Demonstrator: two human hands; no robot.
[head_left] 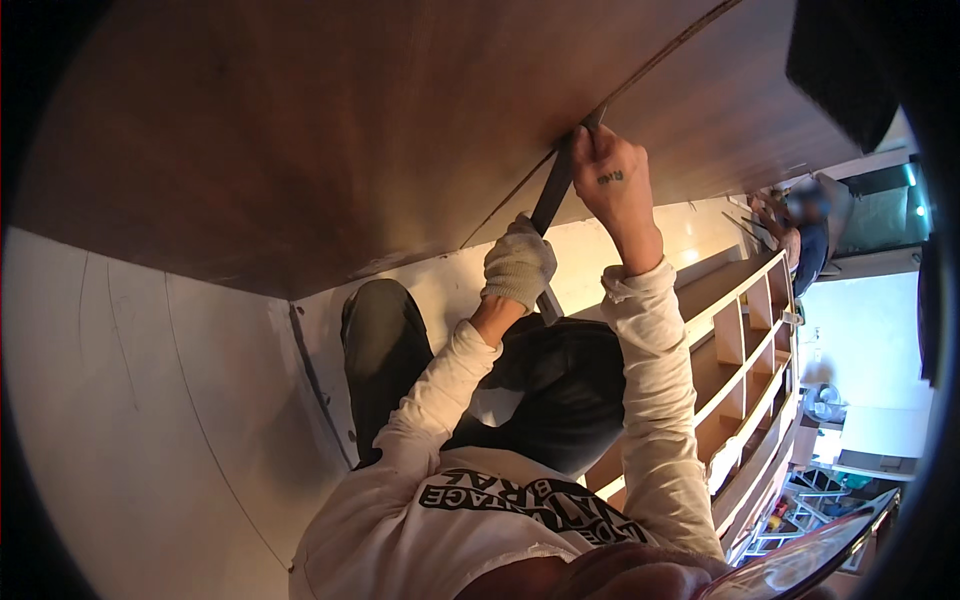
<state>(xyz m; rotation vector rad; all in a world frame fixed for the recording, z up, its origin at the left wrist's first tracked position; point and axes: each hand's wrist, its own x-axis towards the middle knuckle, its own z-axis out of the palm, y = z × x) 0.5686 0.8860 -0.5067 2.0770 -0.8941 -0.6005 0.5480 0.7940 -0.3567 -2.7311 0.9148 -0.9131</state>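
A long dark flat strip (553,190) runs slantwise in front of me, its lower end near my knees. My left hand (518,268), in a pale knit glove, is wrapped round the lower half of it. The bare right hand (614,185) pinches the strip's upper end, with its fingertips against a brown wooden panel (330,120). There the strip's tip meets a narrow dark seam (660,55) that crosses the panel diagonally. My fingers hide part of that upper end, so I cannot tell whether it sits inside the seam.
A pale wall (130,370) with thin dark lines stands at the left. On the right lies a wooden frame with open compartments (735,335). Beyond it another person (812,235) is low down near the floor. Stepladders (800,510) and clutter fill the far lower right.
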